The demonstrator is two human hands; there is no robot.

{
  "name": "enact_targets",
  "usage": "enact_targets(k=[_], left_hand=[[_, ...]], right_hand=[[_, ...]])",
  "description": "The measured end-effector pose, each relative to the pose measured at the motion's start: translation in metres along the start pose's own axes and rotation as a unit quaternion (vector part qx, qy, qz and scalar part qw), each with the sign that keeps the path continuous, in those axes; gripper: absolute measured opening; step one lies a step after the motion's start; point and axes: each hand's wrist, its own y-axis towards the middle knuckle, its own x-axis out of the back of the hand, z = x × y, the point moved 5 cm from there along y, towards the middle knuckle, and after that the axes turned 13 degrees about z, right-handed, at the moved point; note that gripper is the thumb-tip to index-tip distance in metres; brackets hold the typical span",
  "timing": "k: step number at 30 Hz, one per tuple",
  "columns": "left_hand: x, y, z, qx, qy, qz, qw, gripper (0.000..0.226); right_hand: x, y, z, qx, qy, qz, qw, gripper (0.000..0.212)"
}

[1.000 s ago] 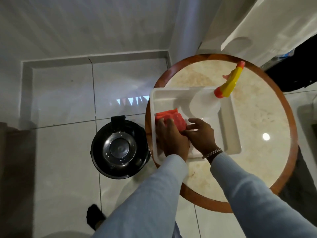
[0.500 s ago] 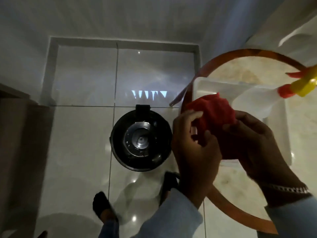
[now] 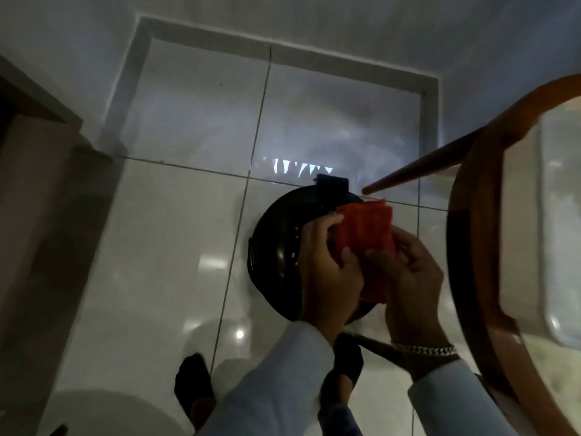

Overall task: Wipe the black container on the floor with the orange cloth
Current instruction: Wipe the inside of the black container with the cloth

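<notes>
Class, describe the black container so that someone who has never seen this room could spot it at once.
Start at the round wooden-rimmed table on the right; the black container stands on the pale tiled floor just left of it, below both hands holding the orange cloth. It is the only round, glossy black object there.

Glossy white floor tiles (image 3: 176, 247) are mirroring light; the round black container (image 3: 276, 247), at nine o'clock of the ribbed orange cloth (image 3: 364, 228), is gleaming; the polished brown wooden table rim (image 3: 465, 234) is shining.
</notes>
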Motion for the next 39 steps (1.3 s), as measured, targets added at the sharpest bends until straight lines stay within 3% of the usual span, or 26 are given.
enact_targets(k=[5, 8, 10, 12, 13, 15, 16, 17, 21, 25, 27, 30, 31, 33, 36, 39], left_hand=[[0.011, 0.025, 0.038, -0.093, 0.070, 0.036, 0.993, 0.047], [0.050, 0.029, 0.066, -0.139, 0.173, 0.113, 0.969, 0.089], [0.069, 0.032, 0.091, -0.098, 0.231, 0.242, 0.937, 0.124], [0.078, 0.037, 0.116, -0.081, 0.317, 0.325, 0.887, 0.140], [0.080, 0.040, 0.125, -0.080, 0.363, 0.347, 0.861, 0.144], [0.079, 0.046, 0.137, -0.086, 0.431, 0.373, 0.817, 0.147], [0.079, 0.049, 0.141, -0.091, 0.451, 0.372, 0.806, 0.148], [0.079, 0.050, 0.143, -0.096, 0.460, 0.368, 0.803, 0.148], [0.074, 0.053, 0.140, -0.132, 0.473, 0.365, 0.791, 0.146], [0.069, 0.063, 0.135, -0.121, 0.478, 0.364, 0.790, 0.151], [0.069, 0.065, 0.134, -0.109, 0.465, 0.370, 0.797, 0.151], [0.071, 0.067, 0.133, -0.095, 0.455, 0.374, 0.802, 0.151], [0.072, 0.066, 0.132, -0.093, 0.456, 0.373, 0.803, 0.151], [0.073, 0.067, 0.131, -0.093, 0.457, 0.372, 0.803, 0.151], [0.073, 0.067, 0.130, -0.094, 0.457, 0.380, 0.798, 0.151], [0.074, 0.068, 0.132, -0.090, 0.452, 0.386, 0.799, 0.150]], right_hand=[[0.007, 0.047, -0.043, 0.030, -0.092, -0.052, 0.994, 0.021], [0.011, 0.057, -0.063, 0.016, -0.225, -0.082, 0.971, 0.030], [0.016, 0.058, -0.067, 0.047, -0.321, -0.121, 0.938, 0.055], [0.004, 0.061, -0.066, 0.133, -0.380, -0.081, 0.912, 0.065], [-0.008, 0.063, -0.067, 0.169, -0.409, -0.031, 0.896, 0.065], [-0.029, 0.064, -0.079, 0.209, -0.521, 0.040, 0.827, 0.064], [-0.034, 0.064, -0.088, 0.216, -0.563, 0.050, 0.796, 0.062], [-0.036, 0.064, -0.094, 0.214, -0.577, 0.044, 0.787, 0.060], [-0.028, 0.071, -0.094, 0.186, -0.451, -0.016, 0.873, 0.054], [-0.033, 0.097, -0.075, 0.182, -0.372, -0.018, 0.910, 0.049], [-0.042, 0.106, -0.067, 0.180, -0.372, 0.035, 0.910, 0.054], [-0.043, 0.103, -0.073, 0.191, -0.534, 0.068, 0.821, 0.061], [-0.037, 0.101, -0.076, 0.173, -0.559, 0.055, 0.809, 0.063], [-0.022, 0.105, -0.074, 0.151, -0.515, 0.034, 0.843, 0.059], [-0.021, 0.119, -0.062, 0.197, -0.391, 0.035, 0.898, 0.045], [-0.039, 0.142, -0.050, 0.211, -0.373, 0.054, 0.902, 0.039]])
